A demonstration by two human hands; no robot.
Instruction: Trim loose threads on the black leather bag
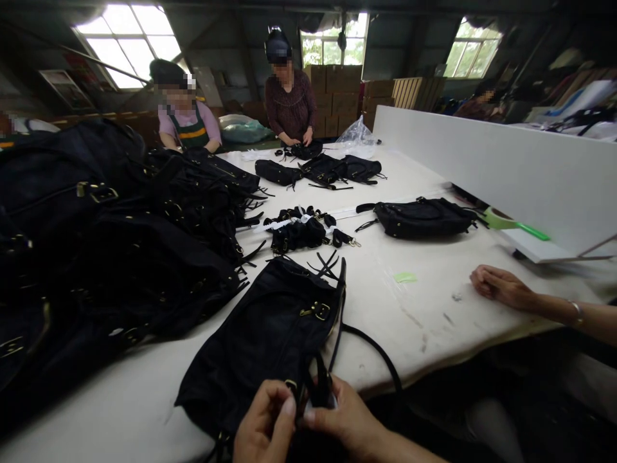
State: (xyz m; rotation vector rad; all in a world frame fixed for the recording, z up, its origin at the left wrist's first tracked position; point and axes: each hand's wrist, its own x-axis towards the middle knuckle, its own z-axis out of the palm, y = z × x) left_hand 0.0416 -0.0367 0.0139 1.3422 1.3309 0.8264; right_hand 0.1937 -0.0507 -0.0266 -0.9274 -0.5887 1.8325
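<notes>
head view, looking down over white table (pixel 424 308). black bag (pixel 270 334) lies flat on the table in front of the person, near edge toward the hands, brass buckle (pixel 315 310) on its upper face. a thin black strap (pixel 371 347) loops off the bag's right side and over the table edge.

risks, judged from this frame:
- the strap loop hangs free past the edge; a tug or a snag on it could drag the bag toward the person or twist it off flat.
- fingers work close around small metal hardware at the bag's near end; a slip could pinch a fingertip or let the strap end pull out of the fitting.
- large heap of bags (pixel 96 244) sits just beside the bag on the left; loose straps there could tangle with it.

hands:
- left hand (pixel 263 421): fingers curled in tight, thumb and forefinger pinching a small fitting at the bag's near edge.
- right hand (pixel 344 418): narrow pinch on the black strap end, fingertips meeting the left hand's.

another person's hand (pixel 499 286) rests loosely closed on the table, right, well apart. two more people work at the far end. green tool (pixel 511 223) lies by the white board.
</notes>
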